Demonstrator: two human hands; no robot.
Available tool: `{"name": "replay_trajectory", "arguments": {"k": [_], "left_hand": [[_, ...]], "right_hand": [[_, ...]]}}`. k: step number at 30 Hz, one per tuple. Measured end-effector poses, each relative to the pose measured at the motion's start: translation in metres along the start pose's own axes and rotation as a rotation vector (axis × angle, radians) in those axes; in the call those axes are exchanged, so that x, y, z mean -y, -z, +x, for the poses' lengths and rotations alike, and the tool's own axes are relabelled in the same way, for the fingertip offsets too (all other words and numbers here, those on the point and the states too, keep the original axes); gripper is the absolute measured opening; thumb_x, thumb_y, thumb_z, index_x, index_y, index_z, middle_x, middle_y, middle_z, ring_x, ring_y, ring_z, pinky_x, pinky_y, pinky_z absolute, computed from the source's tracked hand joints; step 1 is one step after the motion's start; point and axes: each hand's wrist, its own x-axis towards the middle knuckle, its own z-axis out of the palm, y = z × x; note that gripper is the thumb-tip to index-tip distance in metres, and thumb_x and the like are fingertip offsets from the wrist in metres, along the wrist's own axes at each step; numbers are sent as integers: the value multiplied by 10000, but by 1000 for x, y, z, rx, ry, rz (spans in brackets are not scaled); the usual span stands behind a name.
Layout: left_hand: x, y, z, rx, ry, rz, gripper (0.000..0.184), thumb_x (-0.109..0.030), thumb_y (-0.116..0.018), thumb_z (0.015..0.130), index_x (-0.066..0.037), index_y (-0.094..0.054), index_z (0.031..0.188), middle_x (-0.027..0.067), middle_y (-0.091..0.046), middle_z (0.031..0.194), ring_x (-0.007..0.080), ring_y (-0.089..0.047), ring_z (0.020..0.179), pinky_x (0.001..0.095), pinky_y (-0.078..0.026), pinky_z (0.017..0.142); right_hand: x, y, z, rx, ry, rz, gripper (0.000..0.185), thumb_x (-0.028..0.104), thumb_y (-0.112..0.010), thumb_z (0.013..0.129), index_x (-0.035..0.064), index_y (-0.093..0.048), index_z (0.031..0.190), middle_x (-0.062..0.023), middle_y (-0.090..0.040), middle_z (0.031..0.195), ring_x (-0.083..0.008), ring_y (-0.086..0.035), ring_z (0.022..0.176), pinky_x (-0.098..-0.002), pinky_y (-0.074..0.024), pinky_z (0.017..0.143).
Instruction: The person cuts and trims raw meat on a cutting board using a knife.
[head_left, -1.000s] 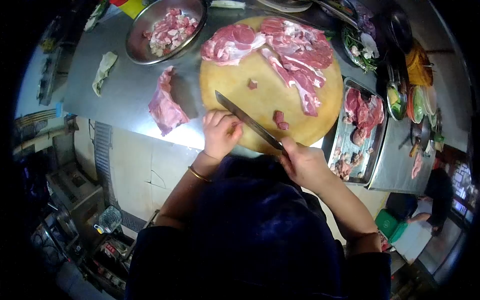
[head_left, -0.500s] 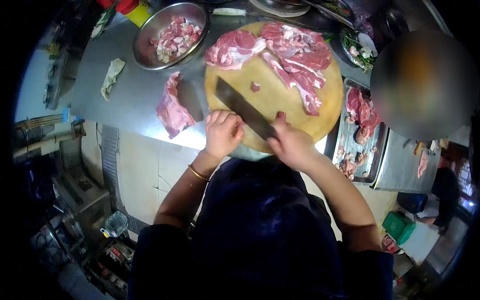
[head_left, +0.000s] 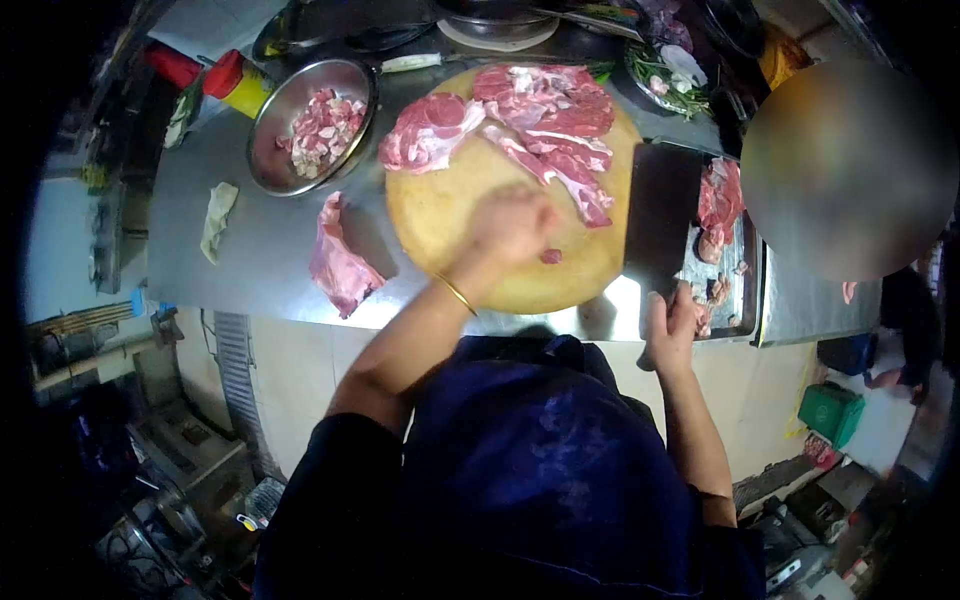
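Note:
My right hand (head_left: 670, 325) is wrapped round the handle of a broad, dark-bladed cleaver (head_left: 660, 210), raised to the right of the round wooden chopping board (head_left: 440, 215). Over the board's middle reaches my left hand (head_left: 515, 225), with a bangle at the wrist; motion smears its fingers, so what they do is unclear. Just below that hand lies a small cube of meat (head_left: 551, 256). Large slabs of raw red meat (head_left: 550, 105) and a rounded cut of meat (head_left: 430, 132) rest along the board's far side. A long strip of meat (head_left: 580, 190) points toward me.
A steel bowl (head_left: 265, 150) of diced meat stands back left. A slab of meat (head_left: 340, 260) and a pale cloth-like scrap (head_left: 217, 222) lie on the steel counter (head_left: 175, 260). Right of the board sits a metal tray (head_left: 750, 300) with meat; a person stands beyond, blurred.
The cleaver has swung from over the board to its right side with my right hand. My left hand has moved right and further onto the board. The view has shifted slightly.

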Motion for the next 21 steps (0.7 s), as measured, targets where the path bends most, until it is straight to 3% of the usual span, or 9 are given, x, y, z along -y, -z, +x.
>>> {"name": "replay_trajectory", "arguments": {"k": [3, 7, 10, 13, 15, 16, 18, 20, 21], "left_hand": [[-58, 2, -32, 91, -176, 107, 285, -400, -613, 915, -125, -682, 897, 73, -658, 930, 293, -633, 903, 422, -521, 781], [-28, -11, -67, -9, -407, 67, 204, -361, -669, 878, -161, -676, 839, 49, -655, 866, 238, -639, 782, 343, -539, 657], [13, 20, -67, -75, -72, -336, 186, -289, -644, 897, -140, -651, 788, 47, -656, 843, 223, -636, 728, 364, -543, 636], [60, 124, -34, -774, 296, -943, 140, -108, -586, 921, -93, -542, 789, 29, -600, 786, 107, -556, 667, 290, -460, 548], [102, 205, -16, -1297, 234, -633, 201, -70, -556, 944, -101, -452, 776, 13, -537, 714, 51, -500, 634, 222, -432, 544], [110, 237, -16, -1406, 175, -851, 140, -126, -595, 951, -88, -529, 833, 22, -579, 767, 66, -524, 651, 239, -484, 594], [190, 248, -13, -1240, 320, -37, 245, -199, -725, 897, -58, -617, 1066, 84, -664, 948, 206, -650, 850, 358, -552, 762], [267, 206, -15, -270, 437, 345, 591, -333, -768, 840, -61, -565, 1324, 191, -652, 1213, 370, -631, 1120, 493, -500, 957], [274, 165, -23, -187, 441, 596, 773, -436, -760, 815, -89, -477, 1445, 240, -552, 1384, 399, -514, 1314, 499, -404, 1086]], "right_hand": [[-22, 3, -13, -80, -22, -92, 114, 97, -546, 994, 60, -454, 1049, 25, -467, 663, -56, -438, 503, -228, -359, 422], [-16, -6, -23, -79, -103, 25, 182, 117, -536, 1005, 53, -444, 1148, 32, -454, 626, -59, -427, 462, -233, -359, 395], [-21, -6, -23, -81, -149, 31, 184, 130, -530, 1009, 34, -447, 1142, 26, -456, 624, -59, -427, 458, -235, -359, 388], [-23, -2, -22, -57, -198, 9, 545, 156, -530, 1011, -17, -306, 1476, 8, -481, 631, -74, -444, 458, -239, -388, 397], [-21, 1, -21, -39, -216, 26, 573, 158, -529, 1010, -17, -284, 1497, 0, -490, 636, -78, -448, 458, -244, -393, 400], [-19, 0, -20, -56, -204, 20, 559, 159, -530, 1008, -17, -297, 1485, -3, -492, 638, -81, -451, 457, -247, -395, 402], [-10, -3, -23, -73, -208, 17, 542, 161, -531, 1006, -20, -314, 1469, -9, -497, 645, -87, -457, 457, -253, -400, 406], [3, -4, -23, -82, -228, 23, 538, 165, -531, 1003, -25, -319, 1459, -15, -502, 655, -95, -464, 459, -260, -403, 411], [-15, -2, -23, -69, -150, -101, 531, 159, -532, 1001, -29, -323, 1451, -21, -504, 668, -97, -462, 461, -265, -404, 414]]}}
